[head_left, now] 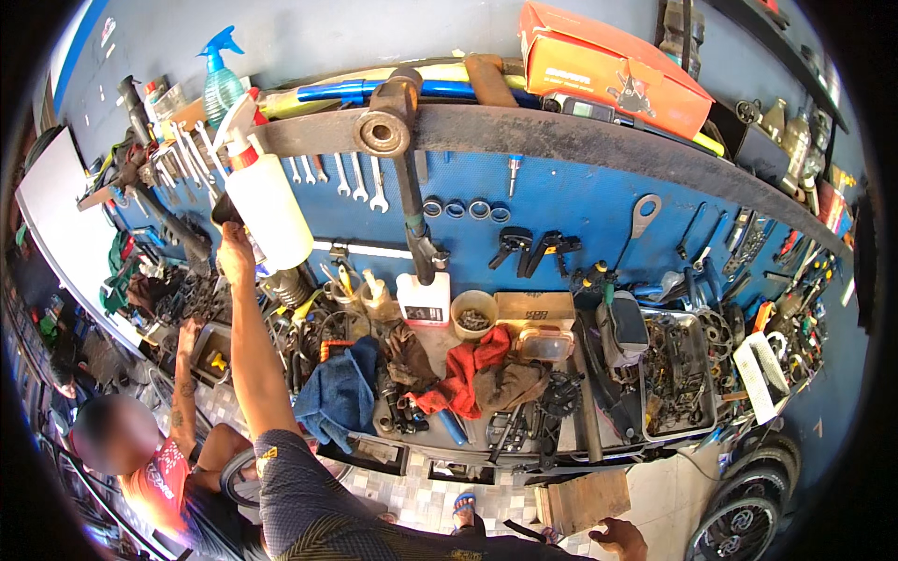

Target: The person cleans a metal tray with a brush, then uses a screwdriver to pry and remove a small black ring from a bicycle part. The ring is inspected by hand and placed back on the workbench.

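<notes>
My left arm reaches up to the tool wall, and my left hand [236,254] is closed beside a pale yellow spray bottle [271,210] with a white trigger head. A dark, rounded thing [224,209] shows at my fingertips; its kind I cannot make out, and the bottle partly covers that spot. Low at the right, my right hand [619,540] hangs near a wooden box [585,502], its fingers loosely curled and apart, with nothing visible in them. Open-end wrenches [359,179] hang on the blue board [561,187] to the right of the bottle.
The workbench carries a blue cloth [339,397], a red rag [468,369], a white jug [424,301] and a metal tray [675,430] of small parts. A dark metal shelf edge [561,131] juts out above. A co-worker [164,467] crouches at the lower left; bicycle wheels [744,510] stand lower right.
</notes>
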Action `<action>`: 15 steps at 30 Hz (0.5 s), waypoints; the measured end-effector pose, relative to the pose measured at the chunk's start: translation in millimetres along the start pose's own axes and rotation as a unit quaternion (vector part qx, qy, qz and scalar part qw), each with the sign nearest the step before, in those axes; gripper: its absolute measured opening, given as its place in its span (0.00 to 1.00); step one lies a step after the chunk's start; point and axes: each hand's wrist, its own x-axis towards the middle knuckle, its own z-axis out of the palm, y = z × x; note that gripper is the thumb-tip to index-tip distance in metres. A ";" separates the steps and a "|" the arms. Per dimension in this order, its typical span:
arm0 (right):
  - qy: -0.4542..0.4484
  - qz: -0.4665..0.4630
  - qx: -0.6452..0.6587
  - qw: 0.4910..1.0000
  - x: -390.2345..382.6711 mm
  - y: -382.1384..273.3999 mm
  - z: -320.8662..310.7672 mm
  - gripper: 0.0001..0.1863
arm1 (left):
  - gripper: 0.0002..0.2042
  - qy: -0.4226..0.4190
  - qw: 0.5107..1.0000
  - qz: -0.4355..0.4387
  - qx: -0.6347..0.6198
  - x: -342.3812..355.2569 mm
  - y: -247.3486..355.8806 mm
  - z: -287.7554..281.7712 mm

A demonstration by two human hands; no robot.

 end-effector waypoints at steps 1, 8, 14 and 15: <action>-0.004 0.004 -0.004 1.000 0.4 2.5 -3.0 0.37 | 0.05 -0.020 1.000 0.016 0.001 -5.0 4.3 -13.6; 0.054 -0.103 0.005 0.993 21.0 18.5 7.5 0.38 | 0.10 -0.023 0.991 0.126 -0.039 -108.5 58.2 -102.7; 0.032 -0.033 0.045 0.998 7.4 71.1 -15.3 0.38 | 0.11 -0.137 0.980 -0.046 -0.134 -291.6 131.0 -150.1; 0.044 -0.010 0.055 0.997 -0.6 87.9 -23.4 0.36 | 0.11 -0.148 0.973 -0.036 -0.175 -331.3 151.3 -153.5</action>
